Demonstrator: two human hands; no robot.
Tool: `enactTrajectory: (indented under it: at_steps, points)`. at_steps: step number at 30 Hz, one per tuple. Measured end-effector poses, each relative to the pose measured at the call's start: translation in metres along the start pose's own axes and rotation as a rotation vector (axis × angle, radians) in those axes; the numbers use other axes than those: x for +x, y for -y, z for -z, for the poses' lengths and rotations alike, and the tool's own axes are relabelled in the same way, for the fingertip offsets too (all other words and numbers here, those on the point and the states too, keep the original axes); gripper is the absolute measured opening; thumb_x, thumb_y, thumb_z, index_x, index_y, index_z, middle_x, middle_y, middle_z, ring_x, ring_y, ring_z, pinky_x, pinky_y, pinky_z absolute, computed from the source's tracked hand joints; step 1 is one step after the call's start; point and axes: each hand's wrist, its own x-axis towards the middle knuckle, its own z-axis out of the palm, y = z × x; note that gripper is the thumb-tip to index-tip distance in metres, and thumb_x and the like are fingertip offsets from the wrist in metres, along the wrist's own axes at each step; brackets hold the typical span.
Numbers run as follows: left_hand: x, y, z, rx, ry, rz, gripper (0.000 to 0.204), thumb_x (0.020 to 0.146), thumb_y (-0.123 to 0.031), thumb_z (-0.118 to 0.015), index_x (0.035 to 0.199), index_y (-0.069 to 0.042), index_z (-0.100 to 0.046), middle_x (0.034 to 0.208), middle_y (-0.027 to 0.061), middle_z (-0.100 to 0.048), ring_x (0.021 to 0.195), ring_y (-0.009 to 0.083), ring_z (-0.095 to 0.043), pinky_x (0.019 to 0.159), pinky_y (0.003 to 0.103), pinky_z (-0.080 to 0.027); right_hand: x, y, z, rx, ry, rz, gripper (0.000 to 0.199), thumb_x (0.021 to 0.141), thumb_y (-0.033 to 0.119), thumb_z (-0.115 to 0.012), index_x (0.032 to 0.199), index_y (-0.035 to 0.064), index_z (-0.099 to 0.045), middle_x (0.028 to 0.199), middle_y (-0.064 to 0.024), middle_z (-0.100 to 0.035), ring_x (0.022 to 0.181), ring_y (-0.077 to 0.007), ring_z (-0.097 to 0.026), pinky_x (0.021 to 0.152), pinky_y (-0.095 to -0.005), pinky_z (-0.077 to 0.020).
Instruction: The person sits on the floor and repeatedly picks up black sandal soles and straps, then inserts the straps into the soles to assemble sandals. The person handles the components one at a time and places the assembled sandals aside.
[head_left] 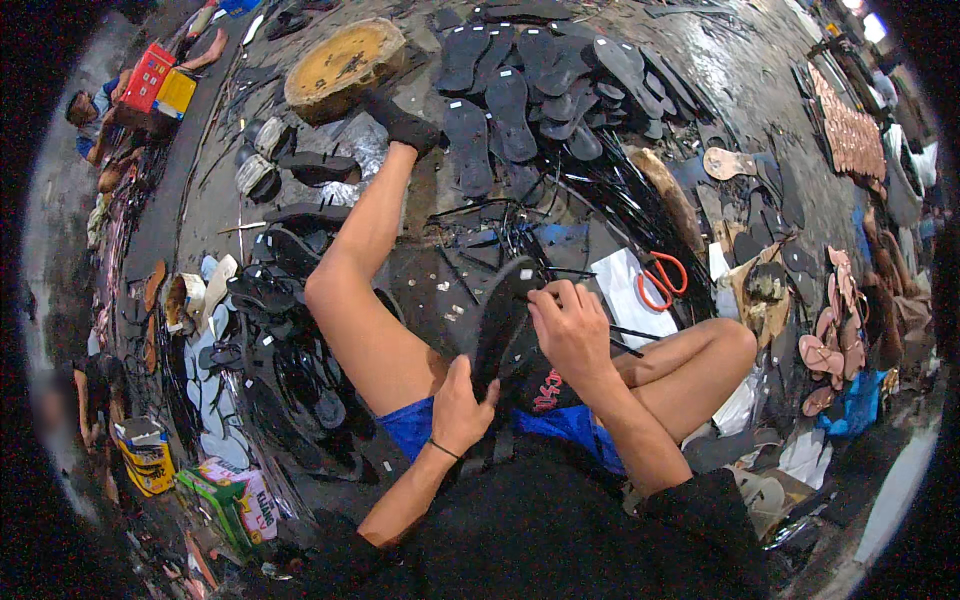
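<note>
1. Head view, centre: a dark, foot-shaped sandal sole (500, 315) with a small white sticker near its upper end is held at a slant above the lap of a seated person in a black top and blue shorts (410, 425)
2. The left hand (465, 408), a thin dark band at its wrist, is closed narrowly around the lower end of the sole, thumb and fingers on opposite sides
3. The right hand (570, 318) has its fingertips drawn together in a pinch at the sole's upper right edge; whether they grip a strap there is too small to tell
4. Thin black straps (630, 334) stick out to the right, just beside the right hand
5. Near that hand, scissors with red looped handles (664, 281) lie on a white sheet of paper (612, 278)
6. Beyond the hands, black soles (512, 115) with white stickers are heaped on the grey floor (715, 45), with a round yellow-brown block (345, 68) to their left
7. Pale pink sandals (822, 352) lie at far right, white soles (205, 395) at left
</note>
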Motion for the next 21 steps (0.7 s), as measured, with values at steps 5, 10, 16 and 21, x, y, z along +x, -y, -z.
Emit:
enactTrajectory:
  at_steps: [5, 10, 16, 21]
  points:
    - [0.028, -0.013, 0.028, -0.991, -0.062, 0.194, 0.040, 0.089, -0.009, -0.067, 0.125, 0.003, -0.055, 0.111, 0.0089, -0.066, 0.098, 0.0204, -0.064, 0.090, 0.035, -0.051, -0.017, -0.005, -0.006, 0.479, -0.048, -0.435, 0.015, 0.091, 0.015, -0.068, 0.101, 0.0042, -0.070, 0.101, -0.0137, -0.071, 0.091, -0.0318, -0.070, 0.080, -0.0394, -0.0544]
    - [0.035, -0.044, 0.044, -0.888, -0.219, -0.039, 0.040, 0.089, -0.004, -0.062, 0.127, 0.003, -0.052, 0.111, 0.0069, -0.065, 0.095, 0.0154, -0.061, 0.087, 0.028, -0.050, -0.026, 0.027, 0.015, 0.632, 0.387, -0.422, 0.017, 0.092, 0.016, -0.070, 0.100, 0.0010, -0.070, 0.091, -0.0125, -0.073, 0.088, -0.0218, -0.071, 0.077, -0.0333, -0.0553]
    - [0.023, -0.050, 0.034, -0.801, -0.137, -0.110, 0.050, 0.092, -0.006, -0.054, 0.138, 0.008, -0.041, 0.122, 0.0133, -0.060, 0.105, 0.0198, -0.059, 0.092, 0.031, -0.049, -0.001, 0.045, 0.025, 1.110, 0.192, -0.569, 0.010, 0.095, 0.006, -0.067, 0.101, -0.0019, -0.065, 0.089, -0.0061, -0.068, 0.080, -0.0115, -0.068, 0.071, -0.0246, -0.0556]
    - [0.013, -0.047, 0.031, -0.719, -0.177, -0.041, 0.041, 0.093, -0.005, -0.054, 0.128, 0.013, -0.044, 0.110, 0.0159, -0.065, 0.097, 0.0203, -0.061, 0.088, 0.032, -0.050, 0.000, 0.056, 0.031, 0.636, 0.065, -0.311, 0.015, 0.085, 0.005, -0.076, 0.095, -0.0009, -0.067, 0.090, -0.0112, -0.072, 0.080, -0.0177, -0.072, 0.070, -0.0293, -0.0565]
